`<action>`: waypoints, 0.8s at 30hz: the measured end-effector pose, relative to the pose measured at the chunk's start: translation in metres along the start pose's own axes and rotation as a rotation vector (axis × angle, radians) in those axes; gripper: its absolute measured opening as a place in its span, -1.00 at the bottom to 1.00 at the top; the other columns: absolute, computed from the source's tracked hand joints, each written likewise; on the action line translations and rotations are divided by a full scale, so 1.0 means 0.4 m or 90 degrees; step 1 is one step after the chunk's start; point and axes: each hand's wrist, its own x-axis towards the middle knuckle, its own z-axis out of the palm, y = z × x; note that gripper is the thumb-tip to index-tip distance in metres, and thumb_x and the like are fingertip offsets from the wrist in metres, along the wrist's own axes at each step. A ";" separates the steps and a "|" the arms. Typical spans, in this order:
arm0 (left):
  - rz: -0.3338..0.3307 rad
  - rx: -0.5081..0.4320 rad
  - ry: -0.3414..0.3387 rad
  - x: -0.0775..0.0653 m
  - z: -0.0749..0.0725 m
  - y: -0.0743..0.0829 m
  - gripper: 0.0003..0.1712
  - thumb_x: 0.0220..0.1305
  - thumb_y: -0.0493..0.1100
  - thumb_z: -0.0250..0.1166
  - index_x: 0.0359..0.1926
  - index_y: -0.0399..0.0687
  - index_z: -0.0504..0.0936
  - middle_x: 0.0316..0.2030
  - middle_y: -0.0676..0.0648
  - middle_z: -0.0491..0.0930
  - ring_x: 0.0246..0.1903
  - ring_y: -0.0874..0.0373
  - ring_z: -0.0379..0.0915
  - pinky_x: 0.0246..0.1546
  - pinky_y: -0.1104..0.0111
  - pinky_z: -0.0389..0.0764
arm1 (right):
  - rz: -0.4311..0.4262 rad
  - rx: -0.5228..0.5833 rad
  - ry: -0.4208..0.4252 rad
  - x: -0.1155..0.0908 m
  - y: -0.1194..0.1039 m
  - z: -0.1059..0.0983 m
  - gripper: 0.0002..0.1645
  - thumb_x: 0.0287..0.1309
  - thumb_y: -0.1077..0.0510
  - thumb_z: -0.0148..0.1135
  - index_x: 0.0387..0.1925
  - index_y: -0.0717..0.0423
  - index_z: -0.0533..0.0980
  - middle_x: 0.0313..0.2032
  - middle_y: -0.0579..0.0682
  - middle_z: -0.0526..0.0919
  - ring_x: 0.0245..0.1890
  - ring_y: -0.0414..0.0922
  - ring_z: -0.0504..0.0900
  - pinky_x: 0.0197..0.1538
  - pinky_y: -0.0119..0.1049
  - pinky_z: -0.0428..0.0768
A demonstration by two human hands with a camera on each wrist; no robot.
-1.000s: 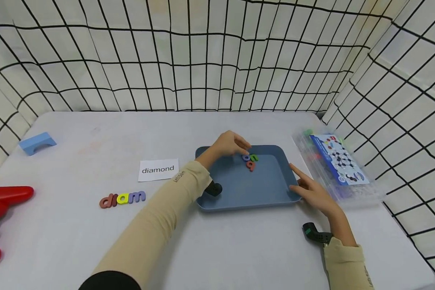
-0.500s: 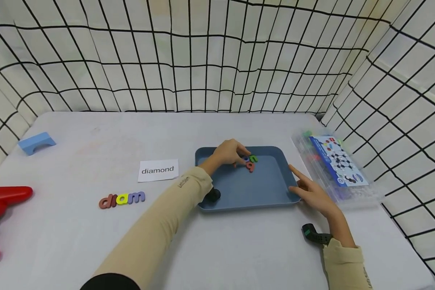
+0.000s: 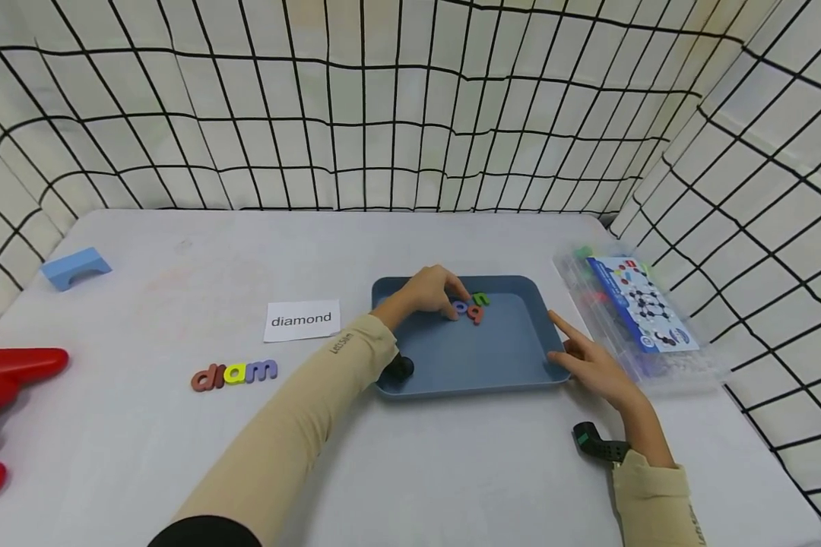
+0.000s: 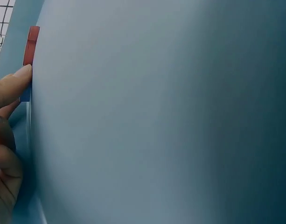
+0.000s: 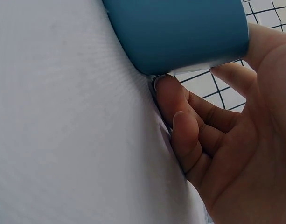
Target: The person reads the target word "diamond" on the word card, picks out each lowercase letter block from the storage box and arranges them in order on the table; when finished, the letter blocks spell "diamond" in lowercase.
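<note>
In the head view my left hand (image 3: 427,290) reaches into the blue tray (image 3: 492,361), thumb and index finger on either side of a purple letter o (image 3: 460,307). The left wrist view has the thumb at a blue letter edge (image 4: 25,94), with a red letter (image 4: 31,44) beyond it. An orange-red letter (image 3: 475,314) like a q and a green letter n (image 3: 480,298) lie beside the o. My right hand (image 3: 591,367) grips the tray's right end. Its thumb is over the rim, and other fingers curl beneath the corner in the right wrist view.
Letters spelling "diam" (image 3: 234,373) lie left of the tray, below a card reading "diamond" (image 3: 302,320). A clear plastic box (image 3: 639,323) stands at the right. A blue arch block (image 3: 75,267) and a red object (image 3: 14,365) are at the left; black wire mesh (image 3: 362,121) surrounds the table.
My left hand has come down and nearer onto the purple o, which has slid slightly toward me, beside the orange-red letter. The right hand has stayed on the tray.
</note>
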 end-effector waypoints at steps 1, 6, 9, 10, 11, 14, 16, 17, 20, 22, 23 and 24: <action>-0.001 0.004 0.000 -0.002 0.000 0.001 -0.65 -0.03 -0.26 0.50 -0.13 -0.04 0.73 -0.03 -0.02 0.62 0.04 0.11 0.46 0.00 0.30 0.46 | 0.000 -0.001 0.001 0.000 0.000 0.000 -0.20 0.31 0.06 0.14 0.47 -0.20 0.03 -0.42 0.09 0.45 -0.52 -0.11 0.33 -0.46 -0.30 0.33; -0.005 0.009 0.008 -0.008 -0.004 0.006 -0.68 -0.03 -0.22 0.51 -0.16 -0.04 0.74 -0.08 -0.01 0.63 -0.03 0.13 0.48 -0.10 0.33 0.49 | 0.000 -0.004 0.001 -0.002 -0.002 -0.001 -0.20 0.31 0.05 0.14 0.47 -0.19 0.02 -0.42 0.09 0.44 -0.51 -0.09 0.33 -0.45 -0.29 0.32; -0.002 0.004 0.003 -0.011 -0.008 0.005 -0.67 -0.03 -0.20 0.51 -0.16 -0.05 0.73 -0.12 0.00 0.64 -0.09 0.14 0.51 -0.19 0.35 0.51 | 0.002 -0.004 0.001 -0.002 -0.002 0.000 -0.20 0.31 0.04 0.14 0.47 -0.18 0.03 -0.41 0.10 0.45 -0.49 -0.09 0.34 -0.44 -0.29 0.32; 0.000 0.001 0.002 -0.014 -0.012 0.004 -0.67 -0.03 -0.20 0.51 -0.16 -0.05 0.73 -0.12 0.00 0.64 -0.11 0.15 0.51 -0.21 0.36 0.51 | 0.001 -0.003 0.000 -0.001 -0.004 0.001 -0.20 0.30 0.04 0.14 0.47 -0.17 0.03 -0.41 0.10 0.45 -0.49 -0.09 0.34 -0.44 -0.29 0.33; 0.004 -0.001 0.000 -0.018 -0.017 0.004 -0.67 -0.02 -0.19 0.51 -0.16 -0.06 0.73 -0.13 0.00 0.64 -0.12 0.15 0.50 -0.22 0.37 0.51 | -0.001 -0.003 0.000 -0.001 -0.005 0.002 -0.20 0.30 0.04 0.14 0.47 -0.17 0.03 -0.40 0.09 0.46 -0.49 -0.09 0.35 -0.44 -0.29 0.33; 0.019 -0.007 -0.005 -0.036 -0.039 0.008 -0.68 -0.01 -0.19 0.51 -0.16 -0.09 0.73 -0.16 0.01 0.64 -0.12 0.16 0.49 -0.17 0.36 0.49 | -0.004 0.002 -0.005 -0.001 -0.008 0.003 -0.20 0.30 0.05 0.14 0.47 -0.16 0.03 -0.42 0.09 0.46 -0.50 -0.10 0.35 -0.45 -0.30 0.34; 0.031 -0.011 -0.003 -0.051 -0.057 0.015 -0.68 -0.01 -0.19 0.51 -0.17 -0.11 0.73 -0.18 0.02 0.64 -0.12 0.16 0.48 -0.13 0.33 0.47 | -0.005 0.006 -0.012 -0.001 -0.009 0.004 -0.20 0.31 0.05 0.14 0.47 -0.16 0.01 -0.43 0.09 0.46 -0.52 -0.12 0.34 -0.46 -0.30 0.36; 0.039 -0.010 0.000 -0.058 -0.068 0.020 -0.69 -0.01 -0.19 0.51 -0.18 -0.11 0.73 -0.19 0.02 0.64 -0.12 0.15 0.47 -0.11 0.32 0.46 | -0.003 0.007 -0.015 -0.002 -0.009 0.004 -0.19 0.31 0.06 0.14 0.48 -0.16 0.00 -0.44 0.08 0.46 -0.53 -0.13 0.34 -0.46 -0.31 0.36; 0.055 -0.014 0.010 -0.086 -0.102 0.039 -0.70 -0.02 -0.18 0.51 -0.20 -0.12 0.73 -0.22 0.03 0.64 -0.12 0.13 0.47 -0.09 0.29 0.46 | 0.003 0.009 -0.019 -0.004 -0.009 0.004 -0.18 0.32 0.06 0.12 0.48 -0.17 -0.02 -0.45 0.08 0.45 -0.56 -0.14 0.33 -0.47 -0.31 0.38; 0.059 -0.009 0.017 -0.109 -0.125 0.053 -0.71 -0.02 -0.17 0.51 -0.21 -0.11 0.73 -0.24 0.04 0.64 -0.11 0.13 0.47 -0.08 0.29 0.45 | 0.006 0.009 -0.018 -0.006 -0.010 0.003 -0.18 0.33 0.06 0.12 0.48 -0.18 -0.04 -0.45 0.08 0.44 -0.55 -0.14 0.33 -0.47 -0.30 0.38; 0.058 -0.006 0.020 -0.121 -0.136 0.059 -0.70 -0.02 -0.16 0.51 -0.21 -0.11 0.73 -0.24 0.05 0.65 -0.11 0.14 0.47 -0.08 0.29 0.45 | 0.007 0.009 -0.017 -0.008 -0.011 0.002 -0.18 0.33 0.07 0.12 0.48 -0.17 -0.04 -0.45 0.08 0.44 -0.55 -0.14 0.33 -0.47 -0.30 0.38; 0.056 -0.004 0.023 -0.135 -0.146 0.064 -0.70 -0.02 -0.15 0.51 -0.21 -0.10 0.72 -0.25 0.05 0.65 -0.11 0.14 0.48 -0.07 0.29 0.45 | 0.010 0.007 -0.016 -0.010 -0.011 0.002 -0.17 0.33 0.07 0.12 0.48 -0.16 -0.05 -0.44 0.07 0.44 -0.54 -0.14 0.33 -0.46 -0.30 0.38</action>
